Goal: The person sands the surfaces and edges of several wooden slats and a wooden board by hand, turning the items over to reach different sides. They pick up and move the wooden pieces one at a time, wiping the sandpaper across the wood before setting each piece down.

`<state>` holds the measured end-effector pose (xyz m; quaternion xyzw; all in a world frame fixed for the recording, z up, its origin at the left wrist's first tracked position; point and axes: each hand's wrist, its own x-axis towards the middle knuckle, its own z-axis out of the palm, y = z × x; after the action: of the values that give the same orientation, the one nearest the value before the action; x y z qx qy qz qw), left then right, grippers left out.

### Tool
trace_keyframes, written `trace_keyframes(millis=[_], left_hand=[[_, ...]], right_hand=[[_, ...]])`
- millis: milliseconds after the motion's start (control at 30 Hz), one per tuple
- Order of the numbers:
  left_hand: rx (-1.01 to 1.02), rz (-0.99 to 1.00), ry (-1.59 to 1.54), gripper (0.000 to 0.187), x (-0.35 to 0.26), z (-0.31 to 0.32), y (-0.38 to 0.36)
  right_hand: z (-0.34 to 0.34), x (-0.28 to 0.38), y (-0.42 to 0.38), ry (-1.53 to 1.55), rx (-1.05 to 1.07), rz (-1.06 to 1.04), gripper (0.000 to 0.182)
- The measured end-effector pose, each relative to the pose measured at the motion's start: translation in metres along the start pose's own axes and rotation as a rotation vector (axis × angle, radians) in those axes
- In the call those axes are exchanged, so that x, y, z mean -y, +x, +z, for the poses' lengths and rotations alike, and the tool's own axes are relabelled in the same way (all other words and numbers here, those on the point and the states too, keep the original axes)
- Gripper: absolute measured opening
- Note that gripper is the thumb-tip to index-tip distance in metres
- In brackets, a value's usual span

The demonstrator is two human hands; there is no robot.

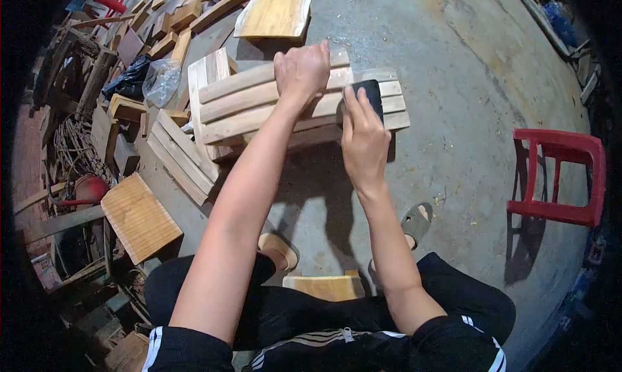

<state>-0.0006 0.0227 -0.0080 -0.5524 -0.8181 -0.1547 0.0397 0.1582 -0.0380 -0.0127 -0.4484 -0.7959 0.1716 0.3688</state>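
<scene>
A slatted wooden piece (243, 104), made of several pale parallel slats, lies across the middle of the view. My left hand (301, 74) is closed over its upper middle, with the fingertips hidden beneath the fist. My right hand (365, 139) holds a black rectangular pad (372, 98) against the slats near their right end. The fingers rest on top of the pad, and its underside is hidden. Against the left end of the slats is another pale wooden piece (199, 100). A smaller slatted piece (175, 158) leans close to it on the floor.
Two small wooden stools or boards, one far (275, 17) and one near left (141, 218), stand on the concrete floor. Wood offcuts (186, 15), a clear plastic bag (162, 82) and sticks (78, 139) crowd the left. A red plastic stool (560, 177) lies at right.
</scene>
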Motion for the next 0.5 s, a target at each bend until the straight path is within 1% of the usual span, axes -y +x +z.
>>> trace_keyframes(millis=[33, 100, 167, 200, 267, 300, 367, 433, 500], left_hand=[[-0.022, 0.029, -0.004, 0.054, 0.000, 0.000, -0.004], [-0.006, 0.021, -0.018, 0.054, -0.002, -0.004, -0.006], [0.048, 0.027, 0.006, 0.053, -0.002, -0.006, -0.005], [0.040, 0.020, 0.009, 0.053, -0.001, -0.004, -0.005], [0.047, -0.007, -0.012, 0.053, -0.004, -0.005, -0.002], [0.070, -0.017, -0.012, 0.053, -0.003, -0.005, -0.002], [0.049, -0.008, -0.019, 0.054, -0.001, -0.006, -0.002], [0.041, 0.001, -0.022, 0.054, -0.001, -0.006, -0.008], [-0.005, 0.013, -0.064, 0.054, -0.003, -0.007, -0.008]], right_hand=[[-0.004, 0.004, 0.001, -0.009, -0.008, 0.018, 0.034], [0.005, 0.002, 0.034, 0.035, -0.011, 0.031, 0.025], [0.020, -0.013, 0.064, 0.140, 0.053, 0.112, 0.028], [0.018, -0.013, 0.059, 0.128, 0.064, 0.096, 0.028], [0.008, -0.006, 0.038, 0.118, 0.005, 0.100, 0.031], [0.003, -0.005, 0.013, 0.100, -0.061, 0.051, 0.032], [0.000, -0.010, -0.021, -0.015, -0.123, 0.002, 0.033], [-0.006, -0.001, -0.006, -0.029, -0.068, 0.008, 0.033], [0.002, -0.001, 0.020, -0.053, -0.007, -0.004, 0.033]])
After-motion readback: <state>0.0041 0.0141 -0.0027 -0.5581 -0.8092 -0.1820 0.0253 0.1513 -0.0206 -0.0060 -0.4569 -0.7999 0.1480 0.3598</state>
